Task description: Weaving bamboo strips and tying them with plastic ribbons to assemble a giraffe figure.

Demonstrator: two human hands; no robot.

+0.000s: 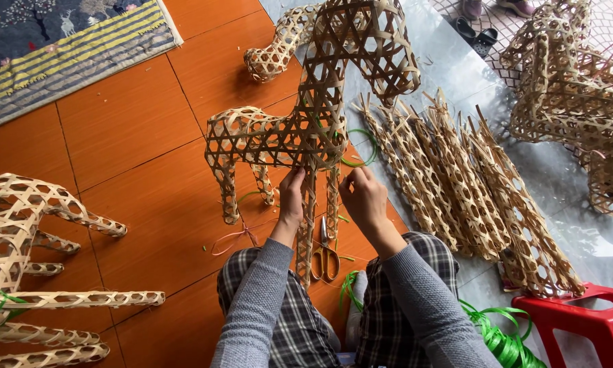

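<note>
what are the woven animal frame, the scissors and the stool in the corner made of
Woven animal frame: thin pale strips, likely bamboo or cane, matte, in open lattice. Scissors: metal, with yellowish loop handles and grey blades. Stool: apparently red moulded plastic, smooth and slightly glossy.

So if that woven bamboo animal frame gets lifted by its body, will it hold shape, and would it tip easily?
The woven animal frame is open lattice, so probably light for its size. The strips hold a rigid standing form, so it likely keeps shape, though single strips may flex. Tall neck and thin legs suggest it tips easily; the left hand and right hand hold it at the chest.
</note>
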